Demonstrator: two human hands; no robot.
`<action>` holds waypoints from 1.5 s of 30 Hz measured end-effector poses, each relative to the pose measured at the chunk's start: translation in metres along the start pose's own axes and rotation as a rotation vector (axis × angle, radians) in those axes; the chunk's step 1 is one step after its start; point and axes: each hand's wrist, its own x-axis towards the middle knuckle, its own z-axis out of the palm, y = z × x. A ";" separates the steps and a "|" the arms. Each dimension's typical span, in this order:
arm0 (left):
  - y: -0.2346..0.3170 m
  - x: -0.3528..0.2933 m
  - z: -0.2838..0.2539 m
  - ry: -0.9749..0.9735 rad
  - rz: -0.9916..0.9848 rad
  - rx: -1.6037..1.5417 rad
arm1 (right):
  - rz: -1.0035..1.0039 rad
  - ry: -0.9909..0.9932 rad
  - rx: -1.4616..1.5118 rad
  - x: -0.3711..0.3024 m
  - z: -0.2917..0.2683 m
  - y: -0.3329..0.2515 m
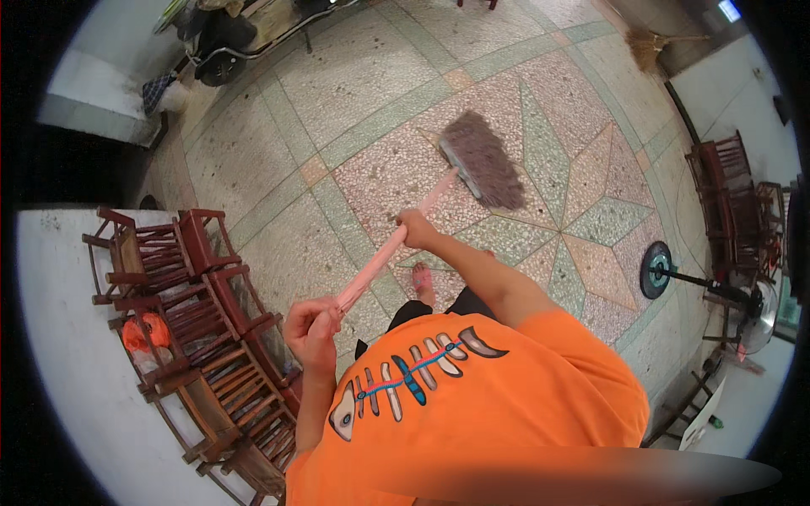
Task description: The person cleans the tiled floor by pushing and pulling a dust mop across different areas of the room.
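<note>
A mop (371, 268) with a pink pole slants away from me, its shaggy grey-brown head (489, 162) on the patterned floor. My left hand (312, 331) is closed round the near end of the pole, close to my body. Further along, my right hand (413, 229) wraps the pole about midway, with the arm stretched forward. A grey-blue plate joins the pole to the mop head. Below the pole, one of my feet in a pink sandal (422, 277) shows.
Wooden chairs (211, 325) line the left wall, one with an orange bag (147, 332). A standing fan (656, 270) is at the right, near more dark wooden chairs (719, 198). A motorbike (221, 51) stands at the far left; a straw broom (648, 49) leans at the far right.
</note>
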 end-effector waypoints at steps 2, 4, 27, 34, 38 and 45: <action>0.004 -0.007 -0.012 0.041 0.060 0.048 | -0.079 0.006 0.040 0.021 0.023 -0.013; 0.007 -0.012 -0.019 0.062 0.262 0.208 | -0.077 -0.096 0.021 0.037 0.040 -0.029; 0.021 -0.015 -0.012 0.074 0.174 0.036 | 0.237 -0.187 -0.033 -0.103 0.004 -0.053; -0.029 -0.018 0.064 -0.311 -0.103 -0.121 | 0.537 0.147 0.045 -0.236 -0.037 -0.012; -0.076 -0.038 0.124 -0.559 -0.273 -0.147 | 0.667 0.378 0.002 -0.324 -0.043 0.029; -0.138 -0.116 0.206 -0.766 -0.642 -0.105 | 0.905 0.566 -0.113 -0.473 -0.026 0.065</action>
